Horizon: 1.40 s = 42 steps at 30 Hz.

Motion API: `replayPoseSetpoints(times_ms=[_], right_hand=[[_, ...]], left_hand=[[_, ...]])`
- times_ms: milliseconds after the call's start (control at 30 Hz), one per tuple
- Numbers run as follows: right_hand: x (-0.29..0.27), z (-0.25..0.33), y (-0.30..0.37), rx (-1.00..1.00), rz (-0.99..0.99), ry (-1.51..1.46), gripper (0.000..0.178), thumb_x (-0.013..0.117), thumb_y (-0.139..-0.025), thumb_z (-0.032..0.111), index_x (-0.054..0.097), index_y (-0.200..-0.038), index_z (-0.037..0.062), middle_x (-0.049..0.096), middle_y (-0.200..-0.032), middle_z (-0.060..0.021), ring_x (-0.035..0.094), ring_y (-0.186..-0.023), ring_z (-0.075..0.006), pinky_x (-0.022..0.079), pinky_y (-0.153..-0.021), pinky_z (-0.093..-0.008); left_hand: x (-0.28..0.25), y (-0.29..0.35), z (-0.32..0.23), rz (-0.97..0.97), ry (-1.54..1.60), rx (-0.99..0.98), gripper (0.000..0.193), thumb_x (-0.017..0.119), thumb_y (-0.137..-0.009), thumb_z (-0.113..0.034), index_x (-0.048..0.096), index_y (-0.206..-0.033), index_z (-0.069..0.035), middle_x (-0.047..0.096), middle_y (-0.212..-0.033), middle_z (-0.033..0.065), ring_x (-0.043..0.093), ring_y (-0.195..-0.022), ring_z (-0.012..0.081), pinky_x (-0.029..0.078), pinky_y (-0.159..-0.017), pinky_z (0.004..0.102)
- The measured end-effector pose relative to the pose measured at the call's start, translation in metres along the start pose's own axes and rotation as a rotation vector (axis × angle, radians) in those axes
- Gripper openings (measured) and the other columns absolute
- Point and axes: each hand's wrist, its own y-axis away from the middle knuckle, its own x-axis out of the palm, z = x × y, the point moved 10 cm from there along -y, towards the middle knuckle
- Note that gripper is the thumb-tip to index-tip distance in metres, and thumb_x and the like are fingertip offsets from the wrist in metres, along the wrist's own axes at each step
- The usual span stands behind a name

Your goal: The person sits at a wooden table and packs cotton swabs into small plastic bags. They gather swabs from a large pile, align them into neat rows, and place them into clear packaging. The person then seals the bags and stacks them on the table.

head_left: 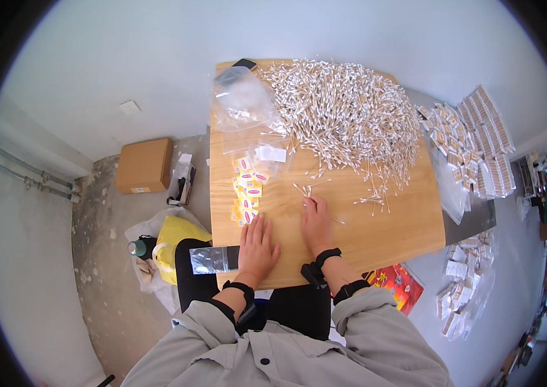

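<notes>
My left hand (pixel 258 253) lies flat at the table's near edge, fingers stretched out and holding nothing. Its fingertips reach the lower end of a row of small yellow-and-white labels (pixel 247 193) with red ovals. Beside it, my right hand (pixel 316 224) rests on the wood with curled fingers, closed on a few cotton swabs (pixel 303 190) whose tips stick out beyond the fingertips. Another swab shows at the right side of that hand. A large heap of cotton swabs (pixel 351 109) covers the far part of the table, with some loose ones (pixel 376 197) nearer.
Clear plastic bags (pixel 242 103) and a dark phone (pixel 245 64) lie at the table's (pixel 409 226) far left. A clear packet (pixel 209 260) overhangs the near left edge. Bundled swab packs (pixel 460 148) are stacked at right. A cardboard box (pixel 145 166) and yellow bag (pixel 180 242) stand left.
</notes>
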Motion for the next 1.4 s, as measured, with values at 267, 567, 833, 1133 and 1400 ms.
replayPoseSetpoints(times_ms=[267, 567, 833, 1133, 1400], right_hand=[[-0.001, 0.005, -0.003, -0.010, 0.020, 0.002, 0.032, 0.058, -0.079, 0.000, 0.059, -0.111, 0.0000, 0.054, -0.111, -0.0154, 0.053, -0.105, -0.0356, 0.046, -0.091, -0.0438], [-0.002, 0.006, -0.004, 0.000, 0.045, 0.032, 0.034, 0.057, -0.080, 0.002, 0.059, -0.114, 0.0015, 0.055, -0.112, -0.0151, 0.052, -0.105, -0.0358, 0.045, -0.091, -0.0442], [-0.006, 0.009, -0.007, 0.006, 0.056, 0.037, 0.035, 0.056, -0.080, 0.003, 0.060, -0.114, 0.0021, 0.055, -0.113, -0.0148, 0.053, -0.105, -0.0357, 0.045, -0.092, -0.0445], [0.002, 0.006, -0.006, 0.017, 0.093, -0.013, 0.037, 0.053, -0.080, 0.002, 0.059, -0.116, 0.0029, 0.054, -0.114, -0.0149, 0.051, -0.108, -0.0352, 0.043, -0.095, -0.0446], [0.005, 0.010, -0.005, -0.005, 0.114, 0.026, 0.040, 0.051, -0.079, 0.000, 0.055, -0.119, 0.0018, 0.051, -0.115, -0.0184, 0.050, -0.109, -0.0375, 0.042, -0.096, -0.0464]], left_hand=[[0.003, -0.001, 0.003, 0.022, -0.006, -0.010, 0.067, 0.057, -0.088, -0.037, 0.041, -0.143, -0.002, 0.032, -0.153, 0.0172, 0.025, -0.145, 0.0294, 0.018, -0.118, 0.0478], [-0.003, -0.002, 0.001, -0.017, 0.025, 0.006, 0.066, 0.060, -0.085, -0.034, 0.043, -0.140, 0.000, 0.035, -0.150, 0.0196, 0.029, -0.142, 0.0320, 0.020, -0.117, 0.0484], [0.001, -0.002, 0.002, 0.007, 0.027, -0.001, 0.067, 0.059, -0.086, -0.035, 0.042, -0.141, -0.001, 0.034, -0.150, 0.0196, 0.029, -0.142, 0.0320, 0.020, -0.117, 0.0493], [0.002, -0.001, 0.004, 0.024, 0.074, -0.001, 0.064, 0.059, -0.086, -0.035, 0.044, -0.139, -0.001, 0.035, -0.150, 0.0205, 0.029, -0.141, 0.0332, 0.018, -0.118, 0.0493], [-0.008, 0.000, 0.004, -0.009, 0.073, 0.005, 0.060, 0.057, -0.087, -0.034, 0.049, -0.134, 0.000, 0.037, -0.149, 0.0197, 0.031, -0.141, 0.0317, 0.020, -0.117, 0.0488]])
